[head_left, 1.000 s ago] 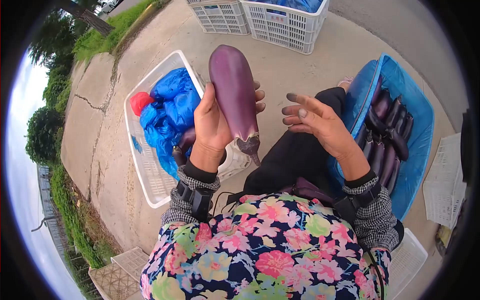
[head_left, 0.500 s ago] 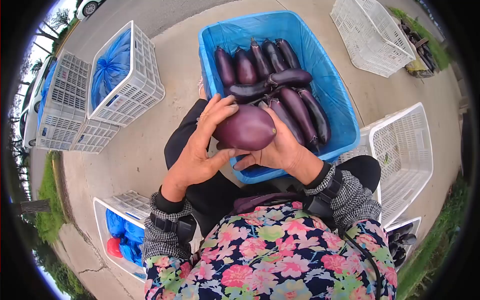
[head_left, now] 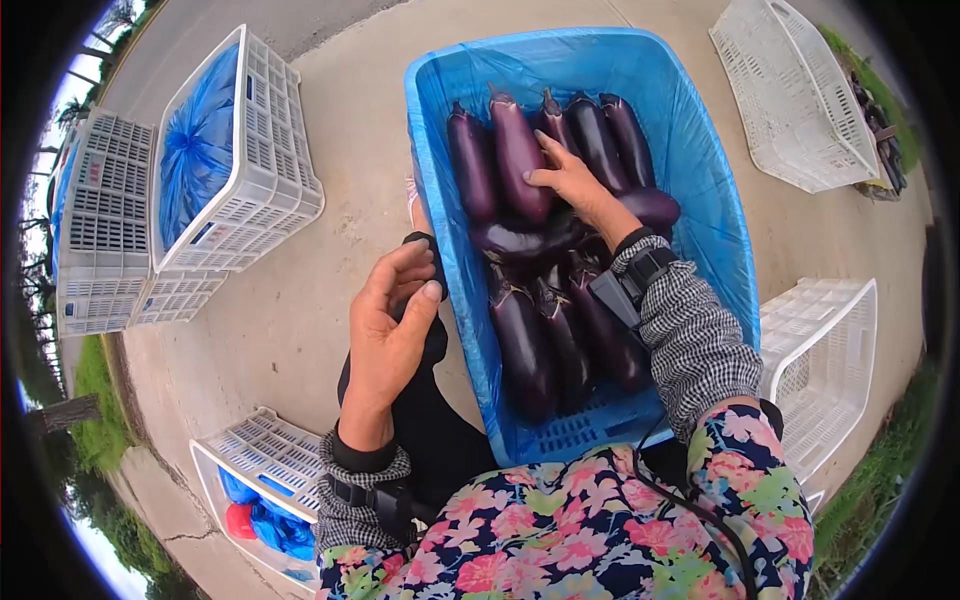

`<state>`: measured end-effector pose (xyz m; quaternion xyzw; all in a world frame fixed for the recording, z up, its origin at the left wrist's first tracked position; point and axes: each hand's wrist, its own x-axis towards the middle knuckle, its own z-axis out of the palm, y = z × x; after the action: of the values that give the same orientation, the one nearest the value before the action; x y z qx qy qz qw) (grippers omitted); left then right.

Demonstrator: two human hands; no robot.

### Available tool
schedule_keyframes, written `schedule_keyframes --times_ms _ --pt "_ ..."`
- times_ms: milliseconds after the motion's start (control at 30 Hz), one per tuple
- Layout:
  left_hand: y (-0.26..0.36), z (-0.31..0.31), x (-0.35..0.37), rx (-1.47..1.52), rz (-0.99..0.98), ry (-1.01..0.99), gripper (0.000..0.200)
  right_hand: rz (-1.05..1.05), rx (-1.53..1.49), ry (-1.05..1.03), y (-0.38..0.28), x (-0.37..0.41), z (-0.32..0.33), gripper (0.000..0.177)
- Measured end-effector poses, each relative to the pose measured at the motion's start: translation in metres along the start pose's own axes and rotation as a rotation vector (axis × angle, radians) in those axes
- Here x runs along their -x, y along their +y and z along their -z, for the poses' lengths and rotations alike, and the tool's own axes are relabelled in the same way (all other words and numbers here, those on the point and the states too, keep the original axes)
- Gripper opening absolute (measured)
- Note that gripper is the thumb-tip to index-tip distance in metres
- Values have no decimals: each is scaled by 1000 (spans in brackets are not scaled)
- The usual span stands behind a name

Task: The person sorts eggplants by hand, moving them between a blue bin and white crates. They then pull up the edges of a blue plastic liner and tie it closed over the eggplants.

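Note:
A blue crate (head_left: 735, 215) lined with thin blue plastic stands before me, holding several dark purple eggplants. My right hand (head_left: 580, 185) reaches into it and grips the side of a lighter purple eggplant (head_left: 517, 150) in the far row, thumb on top and fingers between it and its neighbour. Another eggplant (head_left: 525, 238) lies crosswise under the lower end of that row. Nearer me, more eggplants (head_left: 523, 350) lie lengthwise, stems pointing away. Left of the crate, my left hand (head_left: 390, 320) hovers with loosely bent fingers, thumb apart, holding nothing.
White slatted crates (head_left: 270, 150) with blue plastic bags stand at the left. Another white crate (head_left: 255, 450) at lower left holds blue and red bags. At the right are two white crates, one far (head_left: 790, 110) and one near (head_left: 825, 375). A tree trunk (head_left: 70, 412) shows far left.
The eggplant held in both hands before me has gone to the crate's far row with my right hand. My left hand has let go and moved left. My view has shifted over the crate.

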<state>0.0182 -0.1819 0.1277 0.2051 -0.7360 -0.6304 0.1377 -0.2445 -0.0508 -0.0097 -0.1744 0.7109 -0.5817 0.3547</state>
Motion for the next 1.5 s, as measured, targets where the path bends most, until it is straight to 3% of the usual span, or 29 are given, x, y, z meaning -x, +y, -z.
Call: schedule_keyframes --times_ms 67,100,133,233,333,433,467,533,600,667,733,833,900,933,967,1000,1067,1200,1267,1300,1333,1467,1500 --pt "5 3 1 -30 46 -10 38 -81 340 78 17 -16 -14 83" --pt "3 4 4 -19 44 -9 38 -8 64 54 28 -21 -14 85" --pt "4 4 6 -7 52 -12 38 -19 72 56 32 -21 -15 85" --pt "8 6 7 -88 1 -158 43 -42 463 128 22 -4 -23 81" --pt "17 -4 1 -115 -22 -223 44 -14 290 95 32 -25 -18 77" --pt "24 -14 -2 -232 -83 -334 44 -24 485 76 11 -31 -13 75" --pt "24 -14 4 -219 -95 -368 44 -24 601 66 7 -20 -11 75" --pt "20 -27 6 -262 -116 -361 44 59 451 88 -18 18 2 75" --pt "10 -30 14 -325 -121 -404 43 62 300 90 -55 86 23 67" --pt "2 -32 19 -348 -117 -462 41 132 333 148 -87 177 45 58" --pt "1 -38 24 -388 -133 -516 41 225 425 275 -104 275 66 59" --pt "-17 -41 16 -533 -220 -721 41 221 278 644 -101 425 76 48" --pt "-14 -59 27 -524 -232 -831 41 249 -48 998 -63 512 70 39" --pt "-10 -70 35 -512 -200 -904 40 89 -22 1181 -49 558 65 39" --pt "0 -86 44 -531 -219 -979 41 58 -42 1349 -15 598 63 37" --pt "0 -102 52 -453 -201 -1031 41 -124 109 1558 6 636 54 37" --pt "11 -140 72 -439 -238 -1108 41 -256 245 1879 56 709 44 39" --pt "14 -211 96 -512 -356 -1230 41 -532 205 2276 116 822 37 43" --pt "15 -236 103 -558 -296 -1260 40 -518 304 2313 116 839 30 45" --pt "15 -242 106 -577 -295 -1272 40 -492 192 2258 121 848 24 61" --pt "15 -249 108 -536 -360 -1241 40 -504 179 2258 127 849 14 61" --pt "13 -276 102 -490 -573 -1098 38 -777 560 1692 157 827 -30 104" --pt "25 -286 108 -499 -578 -1075 37 -886 570 1714 149 817 -31 102"
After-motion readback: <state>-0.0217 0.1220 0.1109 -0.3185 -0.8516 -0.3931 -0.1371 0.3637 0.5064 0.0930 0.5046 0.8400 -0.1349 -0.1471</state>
